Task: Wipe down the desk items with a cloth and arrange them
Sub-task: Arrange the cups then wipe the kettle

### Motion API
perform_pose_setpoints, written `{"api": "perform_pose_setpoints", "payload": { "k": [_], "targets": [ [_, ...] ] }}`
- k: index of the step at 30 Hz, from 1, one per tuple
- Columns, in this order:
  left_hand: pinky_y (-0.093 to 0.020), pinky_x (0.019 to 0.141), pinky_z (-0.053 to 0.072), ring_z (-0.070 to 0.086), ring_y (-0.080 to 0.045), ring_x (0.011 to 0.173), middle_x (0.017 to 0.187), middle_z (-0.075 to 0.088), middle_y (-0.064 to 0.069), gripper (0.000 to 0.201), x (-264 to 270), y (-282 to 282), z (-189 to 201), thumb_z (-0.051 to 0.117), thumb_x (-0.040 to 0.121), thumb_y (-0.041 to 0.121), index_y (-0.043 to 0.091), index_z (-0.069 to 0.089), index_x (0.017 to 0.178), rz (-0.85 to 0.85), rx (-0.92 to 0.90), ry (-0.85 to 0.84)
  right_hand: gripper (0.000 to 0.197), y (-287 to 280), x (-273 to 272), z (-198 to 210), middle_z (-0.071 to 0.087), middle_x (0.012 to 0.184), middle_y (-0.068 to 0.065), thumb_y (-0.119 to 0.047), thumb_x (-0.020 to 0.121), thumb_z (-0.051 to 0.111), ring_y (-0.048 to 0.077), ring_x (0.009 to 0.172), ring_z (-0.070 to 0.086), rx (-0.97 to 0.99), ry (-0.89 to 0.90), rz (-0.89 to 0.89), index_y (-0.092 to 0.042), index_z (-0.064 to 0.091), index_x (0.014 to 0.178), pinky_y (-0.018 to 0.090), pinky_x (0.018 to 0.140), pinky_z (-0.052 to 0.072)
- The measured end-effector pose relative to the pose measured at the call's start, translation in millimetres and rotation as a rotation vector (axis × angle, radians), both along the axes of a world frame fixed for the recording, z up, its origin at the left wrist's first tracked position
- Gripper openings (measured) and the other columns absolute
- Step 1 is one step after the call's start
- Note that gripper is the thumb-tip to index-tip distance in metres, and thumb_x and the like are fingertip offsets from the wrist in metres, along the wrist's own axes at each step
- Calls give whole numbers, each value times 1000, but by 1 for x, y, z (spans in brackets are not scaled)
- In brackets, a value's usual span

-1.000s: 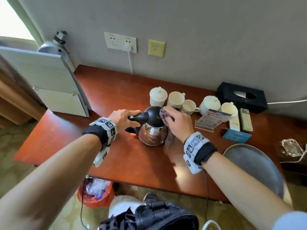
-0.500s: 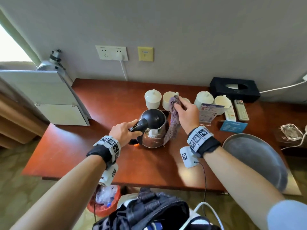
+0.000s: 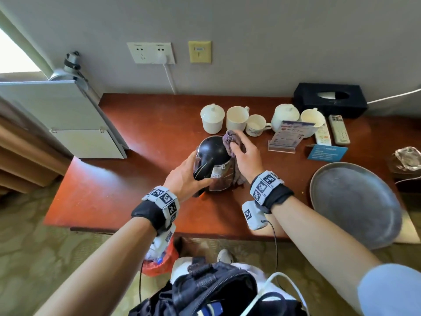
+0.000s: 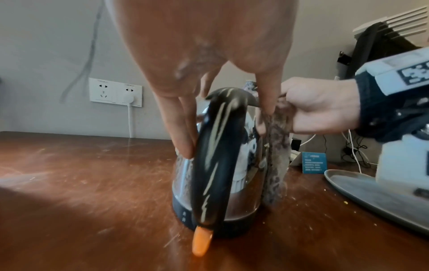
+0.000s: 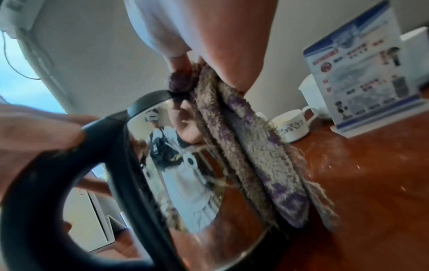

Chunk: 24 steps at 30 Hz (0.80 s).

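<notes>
A steel kettle [image 3: 213, 149] with a black lid and handle stands on the red-brown desk [image 3: 136, 179], handle turned towards me. My left hand [image 3: 184, 176] grips the handle from above; in the left wrist view the fingers and thumb straddle the black handle [image 4: 216, 165]. My right hand [image 3: 243, 156] holds a grey-purple cloth [image 3: 230, 142] against the lid's right edge. The cloth [image 4: 276, 165] hangs down the kettle's right side to the desk. In the right wrist view the cloth [image 5: 255, 155] lies along the shiny kettle body [image 5: 185, 174].
Several white cups [image 3: 237, 118] stand behind the kettle, with a sign stand [image 3: 287, 135], remotes [image 3: 339, 130], a black tissue box [image 3: 330, 100] and a blue card [image 3: 327, 152]. A round grey tray [image 3: 355, 204] overhangs the desk's right front. A red bin [image 3: 159, 263] sits below.
The kettle has been turned so its handle swings from the left round towards me, my left hand going with it. My right hand brought the lifted cloth back onto the lid's right side.
</notes>
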<state>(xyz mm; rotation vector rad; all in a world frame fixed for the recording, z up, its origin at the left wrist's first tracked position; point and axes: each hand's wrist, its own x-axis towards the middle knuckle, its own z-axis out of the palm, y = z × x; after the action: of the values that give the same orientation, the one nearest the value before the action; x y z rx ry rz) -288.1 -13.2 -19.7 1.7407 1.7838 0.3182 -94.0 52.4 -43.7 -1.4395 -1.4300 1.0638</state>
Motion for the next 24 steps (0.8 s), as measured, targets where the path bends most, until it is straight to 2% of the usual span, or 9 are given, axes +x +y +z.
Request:
{"api": "perform_pose_setpoints", "payload": {
  "k": [2,4,8,12,15,17,20,22,24],
  "targets": [
    [-40,103,46,55,-31,126,152,44,-5,94,11,7,1,72,85,49,27,16,157,16,5,43,37,-6,1,-7,61,131,-8,-19,100,52,6,121,53,-10,35,-73,-23,56,137,19,104,39],
    [-42,99,48,56,-33,123,150,46,-6,95,19,15,-1,72,83,49,29,14,156,36,8,68,39,-12,3,-14,58,136,-3,-21,103,48,6,121,51,-78,60,-129,-20,51,141,16,100,37],
    [-43,95,48,59,-35,116,142,52,-7,88,22,23,-2,74,83,40,33,19,152,70,-14,30,41,-17,6,-31,56,139,2,-26,104,47,18,128,52,-296,242,-205,-22,47,145,24,101,38],
    [-42,96,49,59,-34,111,134,56,-9,83,14,29,0,72,86,36,28,22,151,84,-31,-32,42,-16,-1,-28,58,134,-3,-26,103,50,13,125,54,-305,402,-193,-27,47,145,24,99,42],
    [-31,94,47,58,-22,105,125,56,1,84,-11,33,0,74,87,34,25,23,153,153,-54,-198,44,-15,-17,-18,55,139,-9,-32,99,54,8,130,50,-130,279,-49,-30,48,143,31,113,39],
    [-34,101,48,62,-19,109,129,60,2,93,-34,34,-3,80,79,42,29,25,153,208,-86,-340,50,-15,-34,-13,44,151,-8,-38,95,56,6,139,39,-20,137,49,-29,48,144,33,119,30],
    [-45,103,51,69,-19,108,122,70,1,97,-58,31,-10,79,63,55,35,33,147,246,-120,-456,52,-14,-53,-9,31,157,-15,-31,97,60,-6,139,24,87,-54,104,-29,45,147,17,117,18],
    [-46,102,51,70,-19,107,120,71,5,87,-65,31,-13,79,67,55,40,38,143,233,-135,-472,53,-12,-58,-12,31,150,-21,-29,97,61,-7,137,24,92,-26,119,-27,44,147,17,116,18],
    [-44,103,51,68,-17,110,124,69,6,88,-69,34,-13,78,68,56,42,38,145,238,-142,-506,51,-5,-58,-15,36,149,-19,-30,97,61,0,138,34,-2,86,127,-28,45,145,26,119,25]
  ]
}}
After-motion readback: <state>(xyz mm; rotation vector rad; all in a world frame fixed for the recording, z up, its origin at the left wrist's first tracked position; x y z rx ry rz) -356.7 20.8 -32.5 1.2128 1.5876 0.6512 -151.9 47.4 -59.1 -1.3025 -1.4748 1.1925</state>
